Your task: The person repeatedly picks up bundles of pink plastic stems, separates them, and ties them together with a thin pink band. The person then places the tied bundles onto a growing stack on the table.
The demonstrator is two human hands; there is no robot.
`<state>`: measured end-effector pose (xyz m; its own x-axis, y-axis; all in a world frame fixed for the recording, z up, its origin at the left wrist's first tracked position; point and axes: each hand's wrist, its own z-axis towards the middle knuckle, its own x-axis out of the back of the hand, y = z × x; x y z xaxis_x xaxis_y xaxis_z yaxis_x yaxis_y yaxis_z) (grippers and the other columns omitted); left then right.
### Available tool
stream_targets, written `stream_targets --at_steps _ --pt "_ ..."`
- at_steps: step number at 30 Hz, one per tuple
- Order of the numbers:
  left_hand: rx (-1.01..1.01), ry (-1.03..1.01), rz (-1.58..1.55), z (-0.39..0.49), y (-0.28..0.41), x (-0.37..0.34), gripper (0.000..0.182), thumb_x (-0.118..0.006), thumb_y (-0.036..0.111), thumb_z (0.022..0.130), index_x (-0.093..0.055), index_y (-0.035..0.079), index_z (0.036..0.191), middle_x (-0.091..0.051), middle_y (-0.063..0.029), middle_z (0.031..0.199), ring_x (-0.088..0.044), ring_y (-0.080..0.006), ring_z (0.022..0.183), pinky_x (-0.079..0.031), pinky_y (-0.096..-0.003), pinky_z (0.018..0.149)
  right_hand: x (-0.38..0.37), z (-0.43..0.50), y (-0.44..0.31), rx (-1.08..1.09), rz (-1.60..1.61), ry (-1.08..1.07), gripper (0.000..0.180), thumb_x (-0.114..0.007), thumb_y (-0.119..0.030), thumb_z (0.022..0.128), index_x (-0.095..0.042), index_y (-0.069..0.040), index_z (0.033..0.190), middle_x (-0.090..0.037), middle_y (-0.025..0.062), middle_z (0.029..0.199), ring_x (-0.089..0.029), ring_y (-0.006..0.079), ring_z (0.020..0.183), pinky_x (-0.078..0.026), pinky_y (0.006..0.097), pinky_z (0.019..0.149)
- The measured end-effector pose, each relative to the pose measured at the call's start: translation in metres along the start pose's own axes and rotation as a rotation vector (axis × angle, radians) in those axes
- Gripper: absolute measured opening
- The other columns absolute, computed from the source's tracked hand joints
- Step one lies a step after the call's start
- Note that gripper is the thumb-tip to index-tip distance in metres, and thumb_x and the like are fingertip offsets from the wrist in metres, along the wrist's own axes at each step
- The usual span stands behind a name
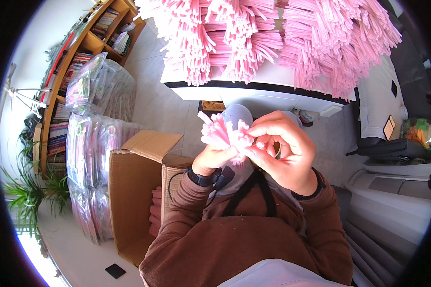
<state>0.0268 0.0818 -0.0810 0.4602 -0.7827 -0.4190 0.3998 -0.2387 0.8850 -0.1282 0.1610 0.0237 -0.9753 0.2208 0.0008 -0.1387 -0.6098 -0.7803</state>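
My left hand (pixel 213 158) grips a bundle of thin, fuzzy pink strips (pixel 213 132) from below, above my lap. My right hand (pixel 285 150) reaches in from the right, its thumb and index finger pinching strips at the bundle's right side. The ends of the strips fan up and to the left, and a few ends hang below my fingers. Beyond my knees, large heaps of similar pink strips (pixel 244 43) lie stacked crosswise on a white table (pixel 197 94) with a black edge band.
An open cardboard box (pixel 133 193) with folded pink material (pixel 155 211) stands at left. Beside it are plastic-wrapped packages (pixel 93 150) and a wooden bookshelf (pixel 93 41). A phone (pixel 389 127) lies at right. A dark flat object (pixel 115 271) is at lower left.
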Motion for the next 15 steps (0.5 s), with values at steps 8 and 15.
stream_targets --at_steps 8,15 --pt "0.009 -0.128 -0.066 0.003 0.003 -0.002 0.047 -0.064 0.023 0.083 -0.045 0.001 0.12 -0.058 -0.0073 0.102 -0.056 -0.0134 0.09 -0.047 -0.0243 0.07 0.001 -0.002 -0.007 0.002 -0.034 -0.074 0.023 -0.068 0.01 0.07 -0.057 0.002 0.089 -0.056 0.0103 0.092 -0.049 0.005 0.066 -0.039 0.0164 0.056" --pt "-0.033 0.003 -0.002 -0.002 0.007 -0.005 0.048 -0.063 0.012 0.082 -0.042 -0.001 0.123 -0.056 -0.0097 0.107 -0.057 -0.0153 0.091 -0.05 -0.0258 0.071 -0.002 -0.003 -0.006 0.0 -0.028 -0.064 0.022 -0.065 0.011 0.071 -0.056 0.004 0.09 -0.054 0.0111 0.091 -0.051 0.0071 0.069 -0.042 0.0181 0.059"
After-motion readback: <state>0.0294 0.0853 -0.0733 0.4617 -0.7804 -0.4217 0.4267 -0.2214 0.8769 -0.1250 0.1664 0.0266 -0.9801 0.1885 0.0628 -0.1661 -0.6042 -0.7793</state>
